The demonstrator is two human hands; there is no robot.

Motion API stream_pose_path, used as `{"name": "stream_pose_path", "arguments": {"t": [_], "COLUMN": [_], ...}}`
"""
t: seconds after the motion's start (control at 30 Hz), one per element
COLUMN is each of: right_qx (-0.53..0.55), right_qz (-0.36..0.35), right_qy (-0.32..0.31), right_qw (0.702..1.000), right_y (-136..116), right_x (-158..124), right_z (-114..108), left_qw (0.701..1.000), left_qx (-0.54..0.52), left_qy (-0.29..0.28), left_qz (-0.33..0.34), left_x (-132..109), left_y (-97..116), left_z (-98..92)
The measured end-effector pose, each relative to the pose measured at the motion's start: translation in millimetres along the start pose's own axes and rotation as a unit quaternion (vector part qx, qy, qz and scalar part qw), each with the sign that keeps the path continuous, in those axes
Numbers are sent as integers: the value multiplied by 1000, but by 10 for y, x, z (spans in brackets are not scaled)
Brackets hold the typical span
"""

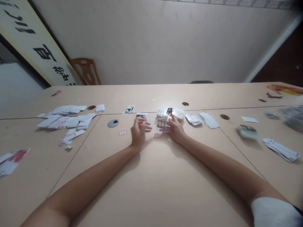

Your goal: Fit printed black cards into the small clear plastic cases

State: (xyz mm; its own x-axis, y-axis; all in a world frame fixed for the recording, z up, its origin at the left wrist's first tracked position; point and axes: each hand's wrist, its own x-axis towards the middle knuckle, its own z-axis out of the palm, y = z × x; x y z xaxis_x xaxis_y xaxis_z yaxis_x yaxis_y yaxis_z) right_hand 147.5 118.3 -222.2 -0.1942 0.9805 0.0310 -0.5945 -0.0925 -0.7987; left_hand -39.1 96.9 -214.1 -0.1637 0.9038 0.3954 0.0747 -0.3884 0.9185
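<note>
My right hand (176, 129) grips a small clear plastic packet (163, 123) with reddish printing, its thumb and fingers pinched on the packet's right edge. To the left, my left hand (139, 130) is raised with its fingers apart and nothing visible in them. Just behind that hand lies a photo card (144, 116), partly covered by the fingers. Behind the packet sit stacks of clear-sleeved cards (178, 113), with a small dark picture (169, 111) showing beside my right fingertips. Two red-bordered labels, one a small label (122, 133), lie on the table near my hands.
White paper slips (63, 121) spread across the left of the table (151, 189). Right of my hands are more slips (208, 120), a sleeved card stack (247, 131) and a long paper bundle (281, 149). A grey cable cover (113, 123) is at left. Behind stands a wooden chair (86, 71).
</note>
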Motion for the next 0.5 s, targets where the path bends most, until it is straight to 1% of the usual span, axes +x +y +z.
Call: {"name": "stream_pose_path", "arguments": {"t": [0.23,0.4,0.5], "right_qx": [-18,-14,-22], "right_qz": [12,20,26], "right_qy": [-32,-39,-48], "right_qw": [999,999,998], "right_y": [-6,-29,-24], "right_x": [5,5,12], "right_z": [-17,-32,-55], "left_qw": [999,997,995], "left_qx": [19,35,50], "left_qy": [-42,-60,-80], "left_qz": [15,18,19], "left_x": [-34,-15,-8], "left_y": [48,19,2], "left_z": [8,5,-1]}}
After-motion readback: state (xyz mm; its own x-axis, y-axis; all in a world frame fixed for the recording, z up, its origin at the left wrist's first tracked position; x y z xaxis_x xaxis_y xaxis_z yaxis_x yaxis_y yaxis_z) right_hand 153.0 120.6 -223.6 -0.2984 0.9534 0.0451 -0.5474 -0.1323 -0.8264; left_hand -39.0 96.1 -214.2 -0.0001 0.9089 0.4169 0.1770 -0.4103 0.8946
